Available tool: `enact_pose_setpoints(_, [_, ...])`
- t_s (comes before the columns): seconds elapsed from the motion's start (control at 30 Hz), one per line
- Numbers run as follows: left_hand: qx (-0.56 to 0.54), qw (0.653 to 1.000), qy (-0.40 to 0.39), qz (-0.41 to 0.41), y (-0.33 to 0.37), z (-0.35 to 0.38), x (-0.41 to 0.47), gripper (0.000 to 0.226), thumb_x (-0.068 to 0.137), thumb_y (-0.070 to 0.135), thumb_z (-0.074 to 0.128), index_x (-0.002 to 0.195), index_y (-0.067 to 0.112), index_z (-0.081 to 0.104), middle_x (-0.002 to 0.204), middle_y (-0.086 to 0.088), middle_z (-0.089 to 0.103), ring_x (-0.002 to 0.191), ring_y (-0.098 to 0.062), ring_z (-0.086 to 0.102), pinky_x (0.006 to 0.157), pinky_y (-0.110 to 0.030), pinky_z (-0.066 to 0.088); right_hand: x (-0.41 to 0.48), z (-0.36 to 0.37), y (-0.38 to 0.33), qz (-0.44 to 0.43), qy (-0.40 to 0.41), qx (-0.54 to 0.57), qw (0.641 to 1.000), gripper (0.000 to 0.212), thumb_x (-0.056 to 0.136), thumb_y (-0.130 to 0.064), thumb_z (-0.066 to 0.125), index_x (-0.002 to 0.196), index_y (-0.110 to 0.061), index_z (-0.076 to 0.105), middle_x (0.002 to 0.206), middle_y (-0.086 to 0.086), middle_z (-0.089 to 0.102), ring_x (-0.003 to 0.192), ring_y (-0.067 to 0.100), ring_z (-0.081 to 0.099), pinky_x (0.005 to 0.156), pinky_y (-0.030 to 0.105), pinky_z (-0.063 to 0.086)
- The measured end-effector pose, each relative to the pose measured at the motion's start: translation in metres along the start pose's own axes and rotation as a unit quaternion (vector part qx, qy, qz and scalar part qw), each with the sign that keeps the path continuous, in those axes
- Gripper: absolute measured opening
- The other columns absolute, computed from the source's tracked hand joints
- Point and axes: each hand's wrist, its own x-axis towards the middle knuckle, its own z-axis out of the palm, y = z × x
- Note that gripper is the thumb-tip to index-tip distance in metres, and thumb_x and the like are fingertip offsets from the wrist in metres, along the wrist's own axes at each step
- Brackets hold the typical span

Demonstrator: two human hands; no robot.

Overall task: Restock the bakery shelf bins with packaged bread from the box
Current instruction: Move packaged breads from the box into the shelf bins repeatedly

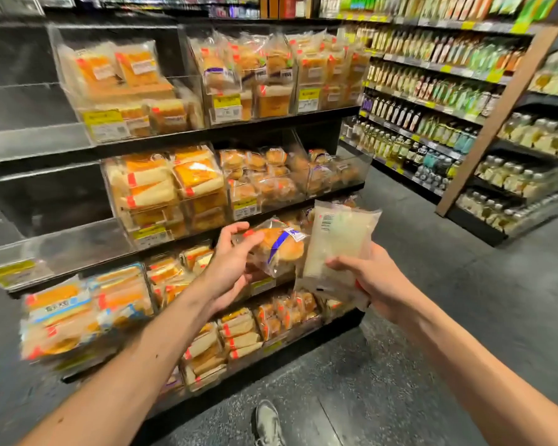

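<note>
Nearest the camera a shoe (266,423) stands on the dark floor (432,365), and both bare forearms reach out from the lower corners toward the shelf. The left hand (231,268) curls round the left end of a bun pack (279,247), thumb on top and fingers beneath, and holds it in the air in front of the lower bins. The right hand (374,278) grips a pale pack (339,249) by its lower part and holds it upright, just beside the bun pack and touching or nearly touching it. The box is out of view, so the step in hand looks like the carry: two packs are held up to the shelf and neither is in a bin yet. The next move calls for matching each pack to its like; the round buns in the middle-row bin (258,175) look closest to the left hand's load, while no match for the pale pack can be made out. As for writing, the pale pack shows a barcode (326,222) with a red dot beside it, and the bun pack wears a blue and white band, its print too blurred to read. Yellow tags (227,106) on the bin fronts are blurred too. Farther right, bottles (416,101) fill the aisle shelves
</note>
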Motion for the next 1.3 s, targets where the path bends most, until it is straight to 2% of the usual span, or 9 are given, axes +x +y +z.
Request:
enact_pose_setpoints(0.1, [-0.061, 0.994, -0.01, -0.085, 0.0, 0.019, 0.054, 0.031, 0.094, 0.023, 0.063, 0.124, 0.017, 0.059, 0.113, -0.014, 0.068, 0.091, -0.024, 0.069, 0.065, -0.034, 0.06, 0.044, -0.019, -0.001, 0.007, 0.018, 0.018, 1.0, 0.047, 0.08, -0.002, 0.075, 0.124, -0.013, 0.062, 0.114, 0.004, 0.074, 0.108, 0.024, 0.069, 0.097, 0.049, 0.054])
enact_pose_setpoints(0.23, [-0.142, 0.977, -0.042, -0.152, 0.003, 0.046, 0.133, 0.025, 0.09, 0.025, 0.063, 0.107, 0.007, 0.068, 0.093, -0.013, 0.075, 0.083, -0.024, 0.069, 0.09, -0.037, 0.053, 0.12, -0.048, -0.009, 0.019, 0.045, 0.036, 0.998, 0.045, 0.081, 0.003, 0.072, 0.123, -0.008, 0.062, 0.116, 0.009, 0.073, 0.11, 0.028, 0.068, 0.098, 0.05, 0.053])
enact_pose_setpoints(0.4, [-0.186, 0.965, -0.054, -0.176, 0.02, 0.083, 0.233, 0.033, 0.095, 0.031, 0.057, 0.108, 0.003, 0.067, 0.094, -0.015, 0.07, 0.07, -0.023, 0.065, 0.056, -0.025, 0.057, 0.223, -0.082, -0.025, 0.038, 0.087, 0.01, 0.995, 0.042, 0.08, 0.002, 0.074, 0.12, -0.006, 0.064, 0.115, 0.01, 0.073, 0.108, 0.028, 0.069, 0.097, 0.047, 0.054])
enact_pose_setpoints(0.57, [-0.118, 0.968, -0.113, -0.192, 0.035, 0.141, 0.309, 0.035, 0.096, 0.033, 0.053, 0.114, 0.006, 0.067, 0.098, -0.015, 0.073, 0.078, -0.023, 0.065, 0.064, -0.034, 0.054, 0.303, -0.11, -0.036, 0.068, 0.116, 0.029, 0.99, 0.037, 0.082, 0.004, 0.069, 0.118, -0.003, 0.064, 0.109, 0.012, 0.074, 0.102, 0.028, 0.07, 0.093, 0.046, 0.055])
enact_pose_setpoints(0.67, [-0.003, 0.98, -0.116, -0.159, 0.035, 0.177, 0.353, 0.031, 0.101, 0.033, 0.048, 0.116, 0.012, 0.065, 0.089, -0.004, 0.073, 0.069, -0.011, 0.066, 0.063, -0.029, 0.049, 0.345, -0.131, -0.045, 0.068, 0.117, 0.037, 0.99, 0.035, 0.083, 0.004, 0.068, 0.117, -0.004, 0.065, 0.107, 0.01, 0.075, 0.097, 0.024, 0.072, 0.085, 0.039, 0.057])
enact_pose_setpoints(0.8, [0.151, 0.987, -0.03, -0.037, 0.038, 0.219, 0.41, 0.018, 0.106, 0.026, 0.044, 0.114, 0.027, 0.059, 0.109, 0.002, 0.067, 0.089, -0.005, 0.065, 0.06, -0.01, 0.049, 0.408, -0.168, -0.056, 0.079, 0.1, 0.057, 0.99, 0.025, 0.086, 0.003, 0.064, 0.108, -0.008, 0.065, 0.089, 0.002, 0.077, 0.076, 0.015, 0.072, 0.062, 0.028, 0.057])
enact_pose_setpoints(0.97, [0.231, 0.968, -0.074, 0.065, 0.05, 0.266, 0.479, 0.036, 0.096, 0.054, 0.041, 0.101, 0.028, 0.065, 0.101, -0.002, 0.069, 0.091, -0.003, 0.062, 0.076, -0.011, 0.044, 0.496, -0.219, -0.072, 0.101, 0.02, 0.067, 0.992, 0.021, 0.088, -0.001, 0.064, 0.108, -0.007, 0.065, 0.081, 0.005, 0.077, 0.063, 0.016, 0.072, 0.047, 0.027, 0.053])
enact_pose_setpoints(1.13, [0.302, 0.947, -0.083, 0.07, 0.07, 0.294, 0.535, 0.043, 0.08, 0.044, 0.078, 0.115, 0.027, 0.059, 0.076, 0.018, 0.056, 0.071, 0.007, 0.053, 0.068, -0.01, 0.04, 0.574, -0.256, -0.092, 0.128, -0.061, 0.044, 0.989, 0.033, 0.085, 0.003, 0.066, 0.118, -0.001, 0.063, 0.097, 0.011, 0.077, 0.08, 0.022, 0.075, 0.059, 0.029, 0.059])
enact_pose_setpoints(1.3, [0.368, 0.924, 0.027, 0.101, 0.074, 0.292, 0.593, 0.05, 0.071, 0.047, 0.084, 0.112, 0.029, 0.062, 0.068, 0.017, 0.053, 0.057, 0.005, 0.051, 0.067, -0.015, 0.04, 0.629, -0.285, -0.103, 0.15, -0.089, 0.046, 0.984, 0.032, 0.086, 0.003, 0.066, 0.118, -0.003, 0.063, 0.104, 0.015, 0.075, 0.086, 0.025, 0.074, 0.068, 0.034, 0.062])
